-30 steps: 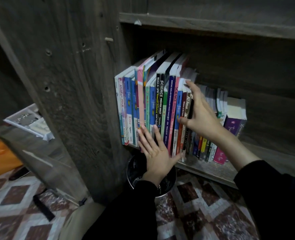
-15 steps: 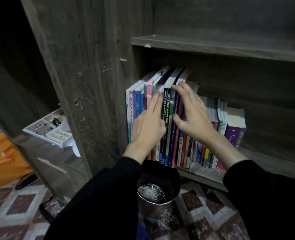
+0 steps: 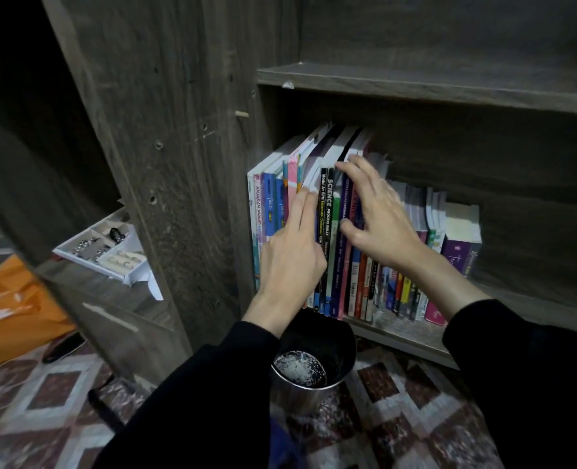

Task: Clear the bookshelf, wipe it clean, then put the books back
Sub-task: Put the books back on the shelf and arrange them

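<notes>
While the row of colourful paperback books [image 3: 330,211] stands packed at the left end of the lower board of the dark wooden bookshelf [image 3: 398,333], clearing is judged barely begun. The left hand [image 3: 290,255] is laid flat on the spines, its grip apart; the right hand [image 3: 378,225] is spread over taller spines, grip also apart. Next, a bundle must be pinched and drawn past the front edge. The board's right end is cut off; small spines are unreadable.

Single head-worn wide-angle view, forward and down, close on the bookshelf [image 3: 185,164]
</notes>
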Tool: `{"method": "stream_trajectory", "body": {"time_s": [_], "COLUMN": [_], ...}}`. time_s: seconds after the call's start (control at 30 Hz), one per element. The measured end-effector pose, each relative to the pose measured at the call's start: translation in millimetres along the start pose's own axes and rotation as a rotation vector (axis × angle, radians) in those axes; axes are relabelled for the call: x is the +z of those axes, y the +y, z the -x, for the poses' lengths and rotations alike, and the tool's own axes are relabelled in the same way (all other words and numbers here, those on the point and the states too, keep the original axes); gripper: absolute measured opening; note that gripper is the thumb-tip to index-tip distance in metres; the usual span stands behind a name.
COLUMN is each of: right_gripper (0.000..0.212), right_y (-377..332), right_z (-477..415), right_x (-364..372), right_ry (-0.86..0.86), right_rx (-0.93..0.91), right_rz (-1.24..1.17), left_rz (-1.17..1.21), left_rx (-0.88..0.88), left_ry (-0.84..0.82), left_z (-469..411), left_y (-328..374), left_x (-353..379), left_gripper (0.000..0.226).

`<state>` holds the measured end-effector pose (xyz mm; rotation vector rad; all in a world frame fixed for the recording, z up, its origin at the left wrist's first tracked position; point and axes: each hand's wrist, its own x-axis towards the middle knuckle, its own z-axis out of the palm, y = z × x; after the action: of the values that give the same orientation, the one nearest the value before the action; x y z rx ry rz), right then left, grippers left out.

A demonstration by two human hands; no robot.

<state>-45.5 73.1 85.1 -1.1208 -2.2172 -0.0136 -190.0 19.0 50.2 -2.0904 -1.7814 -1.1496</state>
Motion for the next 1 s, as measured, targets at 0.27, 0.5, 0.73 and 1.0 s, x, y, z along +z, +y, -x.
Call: {"method": "stream_trajectory", "body": {"time_s": [0.27, 0.5, 0.73, 1.0], "right_gripper": [0.082, 0.085, 0.086, 0.085], "right_y": [-4.8, -2.2, -0.6, -1.9], "right_z": [0.4, -0.6, -1.4, -1.2], "right_x": [1.1, 0.2, 2.6, 0.8], "right_ry": [0.0, -0.029, -0.011, -0.028], "right_rx": [0.031, 0.028, 0.016, 0.021], "right_rz": [-0.029, -0.041, -0.023, -0.004], "left_rz": [-0.022, 0.306, 0.234, 0.225], "left_rx": [0.018, -0.074, -0.017, -0.11], "left_ry": [0.206, 0.133, 0.233, 0.331], "left_z": [42.6, 13.0, 37.2, 49.3], "left_y": [-4.3, -2.8, -2.3, 2.0], "left_x": [-9.7, 4.6, -6.3, 18.1], "left_gripper": [0.041, 0.057, 0.056, 0.096]}}
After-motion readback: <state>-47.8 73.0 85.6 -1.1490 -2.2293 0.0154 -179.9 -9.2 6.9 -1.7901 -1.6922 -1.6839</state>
